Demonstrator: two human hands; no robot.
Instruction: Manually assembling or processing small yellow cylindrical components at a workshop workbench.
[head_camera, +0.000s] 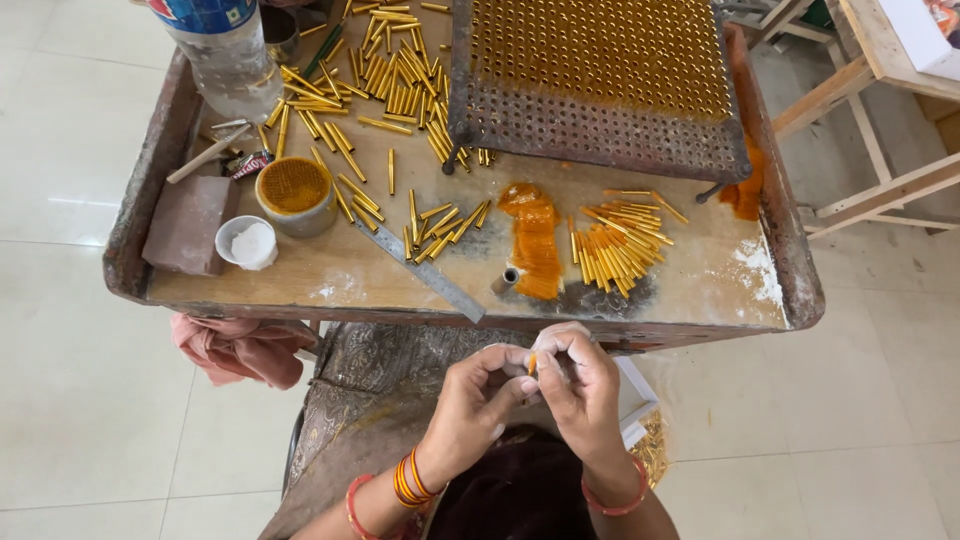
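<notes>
Bottle (228, 55) top cut off, orange bit (532, 364) mostly hidden by fingers (560, 360)

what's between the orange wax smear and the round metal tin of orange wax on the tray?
In the head view, a flat steel ruler and scattered gold tubes lie between the tin and the smear.

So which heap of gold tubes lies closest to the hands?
The fanned heap at the tray's front right, beside the orange smear; the other heaps lie farther back, left.
</notes>
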